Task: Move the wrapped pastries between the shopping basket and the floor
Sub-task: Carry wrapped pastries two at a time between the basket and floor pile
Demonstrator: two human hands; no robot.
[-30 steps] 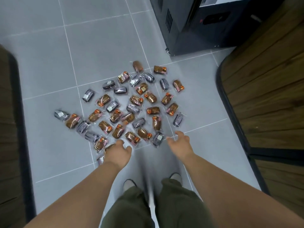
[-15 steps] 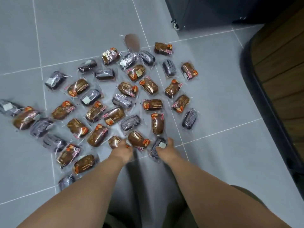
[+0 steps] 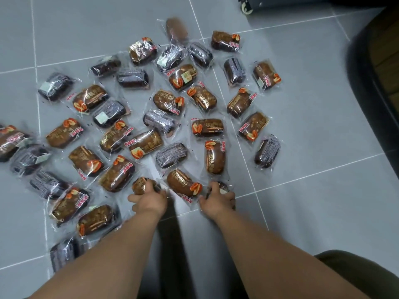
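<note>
1. Since half a second ago both hands have closed tighter on the nearest packets, and the view has moved in lower.
2. Wrapped pastries (image 3: 207,128) lie scattered on the grey tiled floor (image 3: 313,117): about 22 brown-faced and about 14 dark-faced.
3. The left hand (image 3: 150,200) has its fingers curled round a brown pastry (image 3: 140,185).
4. The right hand (image 3: 217,201) has its fingers clamped on a dark pastry (image 3: 222,186).

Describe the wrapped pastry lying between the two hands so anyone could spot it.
On the grey tiled floor, go to the near edge of the pastry spread, where the left hand and right hand each grip one. The brown pastry between them, orange print at its nearer end, is the one neither hand grips.
</note>
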